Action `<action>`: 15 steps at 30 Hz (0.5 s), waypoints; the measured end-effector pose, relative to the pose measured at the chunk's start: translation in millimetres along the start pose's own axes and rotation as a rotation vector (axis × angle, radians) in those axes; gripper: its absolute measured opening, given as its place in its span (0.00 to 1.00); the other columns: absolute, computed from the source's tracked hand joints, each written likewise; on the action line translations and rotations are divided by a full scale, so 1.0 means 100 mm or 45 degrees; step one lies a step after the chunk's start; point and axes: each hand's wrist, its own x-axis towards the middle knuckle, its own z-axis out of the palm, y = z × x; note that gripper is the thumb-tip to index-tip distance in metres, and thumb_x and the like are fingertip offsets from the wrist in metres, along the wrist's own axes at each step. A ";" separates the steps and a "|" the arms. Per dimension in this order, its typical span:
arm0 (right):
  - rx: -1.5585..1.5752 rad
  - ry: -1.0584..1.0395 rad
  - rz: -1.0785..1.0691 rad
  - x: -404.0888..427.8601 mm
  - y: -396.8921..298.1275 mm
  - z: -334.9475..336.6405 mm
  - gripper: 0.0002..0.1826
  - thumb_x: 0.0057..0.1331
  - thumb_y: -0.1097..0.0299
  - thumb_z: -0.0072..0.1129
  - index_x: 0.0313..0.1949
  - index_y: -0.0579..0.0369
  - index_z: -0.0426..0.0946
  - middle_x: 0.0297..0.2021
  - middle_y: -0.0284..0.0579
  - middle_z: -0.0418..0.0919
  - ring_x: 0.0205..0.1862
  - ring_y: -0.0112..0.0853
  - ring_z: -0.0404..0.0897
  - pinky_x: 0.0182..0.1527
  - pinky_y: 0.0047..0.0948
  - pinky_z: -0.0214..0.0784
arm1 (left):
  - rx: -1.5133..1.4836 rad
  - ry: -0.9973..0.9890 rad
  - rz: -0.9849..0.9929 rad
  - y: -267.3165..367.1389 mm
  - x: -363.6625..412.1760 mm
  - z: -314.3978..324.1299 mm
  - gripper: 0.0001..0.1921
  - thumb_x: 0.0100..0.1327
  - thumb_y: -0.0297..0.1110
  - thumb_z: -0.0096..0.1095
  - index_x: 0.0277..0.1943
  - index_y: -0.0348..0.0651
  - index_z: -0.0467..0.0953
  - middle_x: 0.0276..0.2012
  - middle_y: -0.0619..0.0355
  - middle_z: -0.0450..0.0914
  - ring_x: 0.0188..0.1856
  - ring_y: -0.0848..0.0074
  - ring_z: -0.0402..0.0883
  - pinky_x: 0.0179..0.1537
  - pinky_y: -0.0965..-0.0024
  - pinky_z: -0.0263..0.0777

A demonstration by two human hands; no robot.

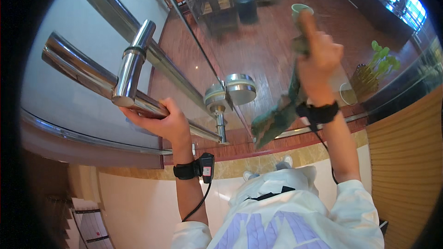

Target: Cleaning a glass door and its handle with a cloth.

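Observation:
My left hand (166, 121) is wrapped around the near tube of a polished metal door handle (79, 69), fixed to a glass door (193, 62). A second metal tube (114, 10) shows on the far side of the glass. Round metal glass fittings (241, 88) sit near the lower part of the handle. Raised at the right, my right hand (320, 58) is blurred and closed on the grip of a tool or bottle-like thing with a pale green round end (301, 10); its kind is unclear. Below that hand hangs a dark green mottled cloth (277, 121).
Beyond the glass are a reddish wood floor (207, 48), a dark round stool (246, 8), a wooden chair (214, 3) and a leafy plant in a pot (367, 76). A ribbed wooden panel (405, 166) stands at the right. A marble threshold strip (235, 166) crosses before my feet.

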 end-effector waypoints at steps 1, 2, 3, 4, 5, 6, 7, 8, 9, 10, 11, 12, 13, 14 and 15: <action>0.090 0.023 -0.159 -0.11 -0.12 0.14 0.31 0.47 0.68 0.61 0.55 0.34 0.74 0.21 0.27 0.65 0.26 0.26 0.66 0.29 0.31 0.51 | 0.002 0.017 0.010 0.00 0.00 0.03 0.45 0.51 0.17 0.54 0.70 0.37 0.36 0.63 0.43 0.53 0.60 0.62 0.62 0.60 0.66 0.59; 0.173 0.003 -0.329 -0.16 -0.27 0.23 0.29 0.49 0.68 0.59 0.54 0.34 0.75 0.22 0.28 0.64 0.25 0.25 0.65 0.29 0.30 0.51 | -0.015 0.021 0.017 -0.01 -0.03 0.09 0.45 0.51 0.17 0.54 0.70 0.37 0.36 0.63 0.43 0.53 0.60 0.62 0.62 0.60 0.66 0.59; 0.251 -0.027 -0.500 -0.19 -0.41 0.30 0.27 0.51 0.68 0.56 0.53 0.35 0.75 0.22 0.28 0.63 0.25 0.25 0.64 0.29 0.28 0.50 | -0.014 0.016 -0.012 0.01 -0.04 0.12 0.45 0.52 0.17 0.53 0.70 0.37 0.37 0.63 0.42 0.53 0.61 0.61 0.61 0.61 0.65 0.57; 0.339 -0.092 -0.673 -0.23 -0.59 0.30 0.26 0.52 0.69 0.53 0.53 0.35 0.76 0.22 0.30 0.61 0.25 0.24 0.63 0.30 0.27 0.50 | 0.001 0.016 -0.032 -0.02 -0.04 0.10 0.44 0.52 0.17 0.53 0.70 0.36 0.37 0.64 0.42 0.52 0.62 0.61 0.60 0.61 0.65 0.56; 0.289 -0.116 -0.664 -0.25 -0.67 0.29 0.25 0.54 0.68 0.52 0.53 0.34 0.76 0.21 0.29 0.59 0.25 0.24 0.62 0.30 0.26 0.49 | -0.010 0.031 -0.009 -0.06 -0.04 0.07 0.44 0.52 0.17 0.53 0.70 0.36 0.37 0.64 0.42 0.52 0.62 0.61 0.60 0.61 0.65 0.56; 0.240 -0.129 -0.661 -0.24 -0.72 0.28 0.24 0.56 0.67 0.51 0.54 0.33 0.75 0.21 0.29 0.56 0.25 0.23 0.61 0.30 0.25 0.48 | 0.022 0.019 -0.031 -0.09 -0.05 0.03 0.44 0.53 0.17 0.53 0.70 0.35 0.37 0.64 0.41 0.51 0.63 0.61 0.59 0.62 0.65 0.54; 0.218 -0.103 -0.675 -0.23 -0.68 0.26 0.23 0.57 0.66 0.53 0.54 0.34 0.75 0.20 0.29 0.54 0.24 0.22 0.60 0.29 0.25 0.47 | 0.048 0.021 -0.052 -0.09 -0.04 0.01 0.43 0.53 0.18 0.53 0.69 0.34 0.37 0.65 0.41 0.50 0.65 0.60 0.58 0.63 0.65 0.53; 0.220 -0.098 -0.681 -0.28 -0.58 0.25 0.23 0.57 0.65 0.53 0.54 0.34 0.75 0.20 0.29 0.54 0.24 0.22 0.60 0.30 0.25 0.47 | 0.018 -0.008 -0.101 -0.08 -0.08 0.03 0.43 0.53 0.18 0.53 0.69 0.33 0.37 0.66 0.41 0.49 0.66 0.60 0.56 0.64 0.65 0.51; 0.161 -0.173 -0.681 -0.26 -0.53 0.15 0.25 0.56 0.66 0.52 0.56 0.34 0.73 0.21 0.28 0.57 0.26 0.21 0.62 0.30 0.24 0.49 | -0.009 -0.019 -0.134 -0.05 -0.07 -0.01 0.43 0.53 0.18 0.53 0.69 0.32 0.37 0.66 0.40 0.48 0.67 0.60 0.55 0.65 0.65 0.50; 0.165 -0.194 -0.662 -0.26 -0.45 0.12 0.26 0.56 0.67 0.51 0.57 0.35 0.73 0.20 0.28 0.55 0.25 0.21 0.61 0.31 0.25 0.48 | -0.003 -0.005 -0.111 -0.15 -0.10 -0.03 0.43 0.53 0.18 0.53 0.69 0.32 0.38 0.65 0.41 0.50 0.65 0.60 0.57 0.64 0.66 0.52; 0.212 -0.191 -0.631 -0.28 -0.45 0.09 0.28 0.55 0.68 0.51 0.58 0.37 0.72 0.19 0.29 0.53 0.23 0.21 0.60 0.31 0.25 0.46 | 0.020 0.017 -0.090 -0.24 -0.12 -0.08 0.43 0.53 0.18 0.54 0.69 0.31 0.38 0.64 0.42 0.53 0.64 0.60 0.59 0.63 0.66 0.53; 0.231 -0.262 -0.650 -0.25 -0.44 0.06 0.28 0.55 0.69 0.50 0.58 0.38 0.72 0.19 0.29 0.51 0.23 0.22 0.58 0.31 0.25 0.45 | 0.009 0.084 -0.064 -0.24 -0.12 -0.11 0.43 0.53 0.18 0.54 0.69 0.31 0.38 0.64 0.42 0.53 0.64 0.60 0.59 0.63 0.66 0.53; 0.225 -0.258 -0.633 -0.26 -0.47 0.06 0.28 0.55 0.70 0.49 0.58 0.38 0.73 0.19 0.30 0.51 0.22 0.22 0.57 0.31 0.25 0.45 | 0.036 0.033 -0.141 -0.21 -0.15 -0.11 0.42 0.53 0.18 0.54 0.69 0.31 0.39 0.62 0.42 0.55 0.61 0.61 0.61 0.62 0.66 0.55; 0.290 -0.283 -0.574 -0.26 -0.52 0.06 0.28 0.53 0.70 0.50 0.57 0.39 0.73 0.18 0.30 0.51 0.22 0.22 0.58 0.31 0.26 0.47 | 0.064 -0.022 -0.222 -0.19 -0.16 -0.11 0.42 0.53 0.18 0.55 0.68 0.30 0.39 0.60 0.43 0.57 0.59 0.61 0.63 0.60 0.66 0.57; 0.410 -0.363 -0.505 -0.28 -0.59 0.07 0.28 0.51 0.70 0.51 0.56 0.41 0.74 0.17 0.31 0.52 0.21 0.23 0.59 0.29 0.27 0.49 | 0.061 0.035 -0.207 -0.21 -0.16 -0.12 0.42 0.53 0.18 0.55 0.68 0.30 0.39 0.60 0.43 0.57 0.59 0.61 0.63 0.60 0.66 0.57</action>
